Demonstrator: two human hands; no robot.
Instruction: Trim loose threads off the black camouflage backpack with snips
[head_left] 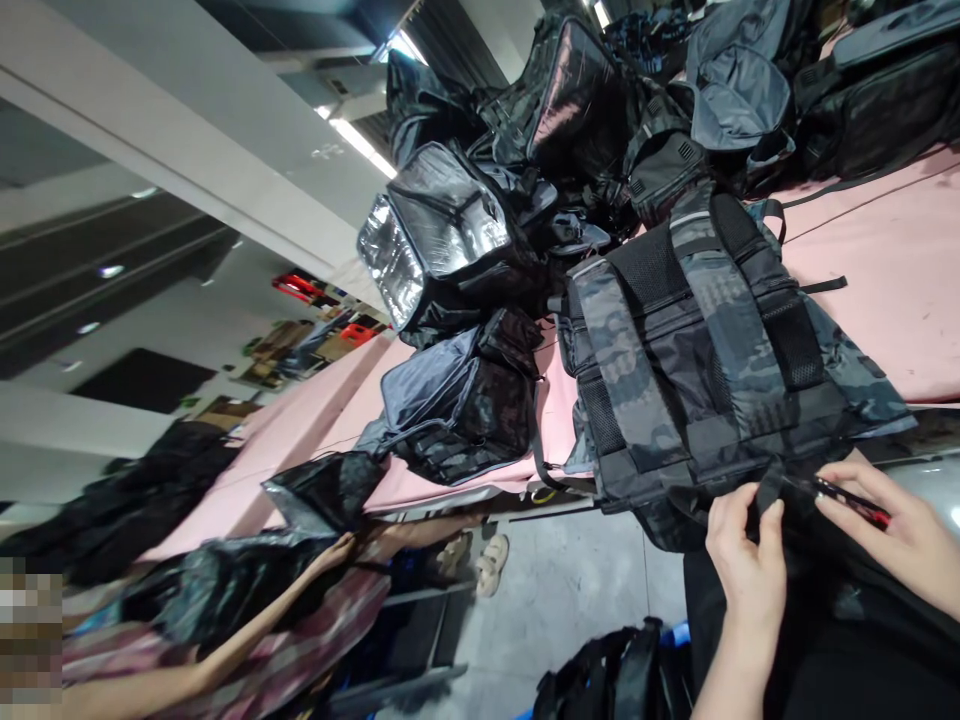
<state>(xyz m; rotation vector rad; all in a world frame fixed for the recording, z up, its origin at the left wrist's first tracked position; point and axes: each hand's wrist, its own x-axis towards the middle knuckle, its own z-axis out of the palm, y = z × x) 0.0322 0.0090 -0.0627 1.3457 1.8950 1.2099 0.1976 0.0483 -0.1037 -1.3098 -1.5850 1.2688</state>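
Observation:
A dark camouflage backpack [675, 350] lies on the pink table, its shoulder straps facing up and its lower edge toward me. At that edge my left hand [746, 545] pinches a black webbing strap [770, 485] between thumb and fingers. Close beside it on the right, my right hand [896, 525] is closed around a slim black tool with a red end [855, 502]. The tool's tip is at the strap, against dark fabric; its exact kind and whether it touches the strap are hard to make out.
Bags with silver lining [457, 215] and more dark backpacks [885, 100] are piled along the pink table [885, 330]. At the left, a co-worker's arm [262, 610] reaches over a dark bag. Below, another black bag [607, 675] stands near the grey floor [577, 570].

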